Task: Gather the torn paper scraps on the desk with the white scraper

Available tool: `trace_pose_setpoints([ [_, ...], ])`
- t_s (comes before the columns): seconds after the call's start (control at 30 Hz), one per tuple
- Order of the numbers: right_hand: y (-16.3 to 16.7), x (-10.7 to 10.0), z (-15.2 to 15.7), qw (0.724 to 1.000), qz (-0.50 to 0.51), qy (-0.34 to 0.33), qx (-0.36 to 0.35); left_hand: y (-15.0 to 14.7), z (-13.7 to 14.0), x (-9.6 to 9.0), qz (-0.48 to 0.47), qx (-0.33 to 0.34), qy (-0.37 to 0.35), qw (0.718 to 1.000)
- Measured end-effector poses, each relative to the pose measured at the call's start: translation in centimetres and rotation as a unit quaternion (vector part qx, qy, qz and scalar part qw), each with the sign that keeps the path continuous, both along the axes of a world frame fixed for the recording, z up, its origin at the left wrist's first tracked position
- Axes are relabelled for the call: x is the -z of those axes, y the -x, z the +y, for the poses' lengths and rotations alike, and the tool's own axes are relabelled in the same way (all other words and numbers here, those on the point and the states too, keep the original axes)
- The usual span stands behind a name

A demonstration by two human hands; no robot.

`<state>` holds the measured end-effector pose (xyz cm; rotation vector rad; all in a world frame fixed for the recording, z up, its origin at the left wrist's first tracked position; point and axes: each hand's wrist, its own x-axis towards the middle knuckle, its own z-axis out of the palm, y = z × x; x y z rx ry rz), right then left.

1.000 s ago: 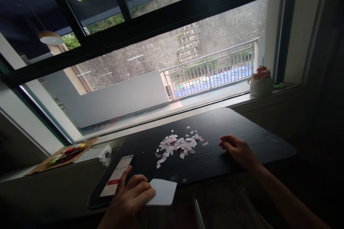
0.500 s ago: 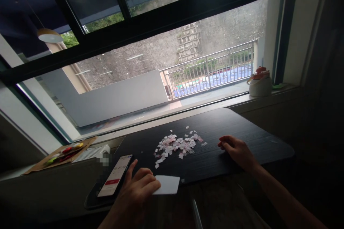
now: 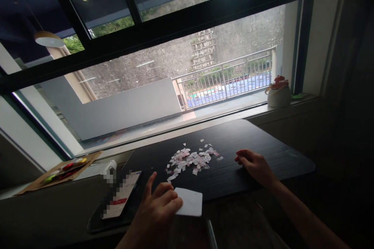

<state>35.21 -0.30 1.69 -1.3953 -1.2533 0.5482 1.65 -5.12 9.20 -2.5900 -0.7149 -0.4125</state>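
My left hand (image 3: 162, 202) pinches a white card (image 3: 190, 202) near the table's front edge, its index finger raised. The card has rounded corners and sticks out to the right of the fingers. Loosely curled, my right hand (image 3: 254, 165) rests at the right side of the dark table (image 3: 263, 144); nothing shows in its fingers. Between and beyond the hands lies a loose pile of small white and pinkish paper pieces (image 3: 191, 159), which neither hand touches. A phone (image 3: 122, 198), partly blurred out, lies left of my left hand and shows a timer.
On the sill at left are a brown paper sheet (image 3: 58, 173) with colourful items and a white ribbed box (image 3: 95, 169). A white pot with a reddish top (image 3: 279, 95) stands on the sill at right. A wide window runs behind the table.
My left hand has shifted slightly right and down with the card, and more of the card's face shows. My right hand stays curled on the table. The view has shifted slightly.
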Motion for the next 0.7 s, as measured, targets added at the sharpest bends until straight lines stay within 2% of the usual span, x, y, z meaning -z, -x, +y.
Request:
trace_pose_setpoints([
  [0.1,-0.1,0.1,0.0,1.000,0.004,-0.007,-0.005,1.9,-1.3,0.1,-0.010,0.012,-0.013,1.000],
  [0.23,-0.2,0.1,0.1,1.000,0.012,-0.003,-0.003,3.8,-2.9,-0.8,-0.051,-0.026,-0.030,0.998],
  [0.37,-0.1,0.1,0.0,1.000,0.017,-0.007,0.001,2.6,-1.5,-0.6,-0.015,-0.018,-0.038,0.999],
  [0.43,0.0,0.1,0.0,1.000,0.020,-0.006,0.001,1.5,-0.3,-0.1,-0.069,-0.037,-0.038,0.996],
  [0.5,-0.1,0.1,0.0,1.000,0.014,-0.005,0.000,1.0,0.3,0.2,-0.084,-0.045,-0.027,0.995],
  [0.6,-0.2,0.3,0.1,1.000,0.008,-0.002,-0.006,1.5,-0.3,-0.2,-0.024,-0.047,0.008,0.999],
  [0.7,-0.3,0.5,0.2,1.000,0.012,0.003,-0.007,3.0,-1.6,-1.1,0.001,-0.052,0.014,0.999],
])
